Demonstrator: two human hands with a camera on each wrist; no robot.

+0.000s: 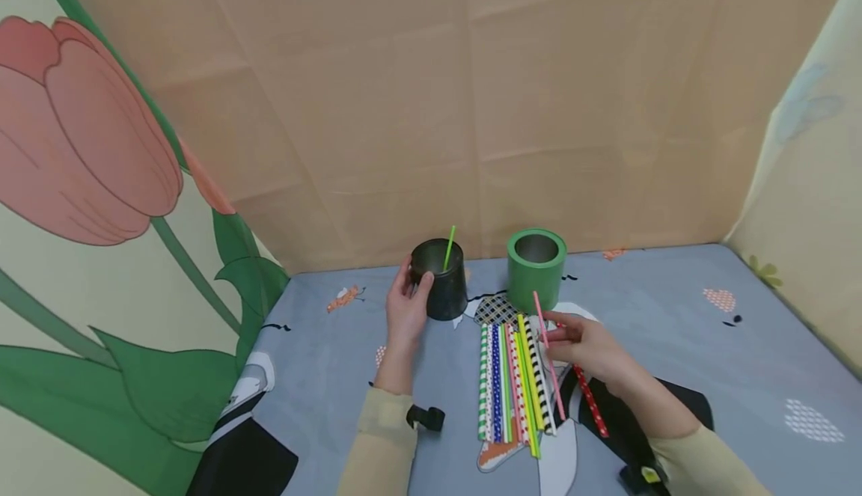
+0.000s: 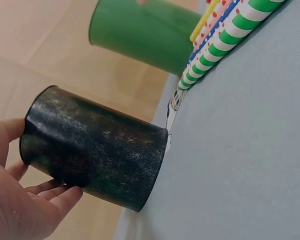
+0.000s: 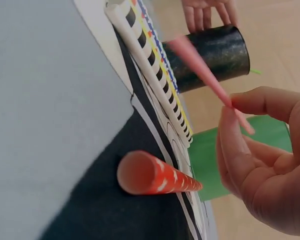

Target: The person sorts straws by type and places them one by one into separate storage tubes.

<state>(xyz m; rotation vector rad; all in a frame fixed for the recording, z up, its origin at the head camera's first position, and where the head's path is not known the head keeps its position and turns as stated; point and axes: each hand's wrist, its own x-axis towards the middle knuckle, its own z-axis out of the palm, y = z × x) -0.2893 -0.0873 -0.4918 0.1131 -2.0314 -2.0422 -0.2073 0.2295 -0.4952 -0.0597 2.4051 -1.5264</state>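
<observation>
Near worktop's (image 1: 660, 316) far edge: one green cup (image 1: 536, 285); left hand (image 1: 408, 307) grips one black cup (image 1: 449, 292). Right hand (image 1: 587, 344) pinches one pink straw (image 1: 557, 391).

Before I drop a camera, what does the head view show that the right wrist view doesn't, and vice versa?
Head only: the tulip picture, plus the insides of the dark cup and green cup. Right wrist only: the hollow end of the red straw. Both: those cups, the left hand, the row of straws, and the right hand pinching the pink straw.

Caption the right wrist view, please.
Right hand pinches a pink straw near a red straw, green cup and black cup.
</observation>
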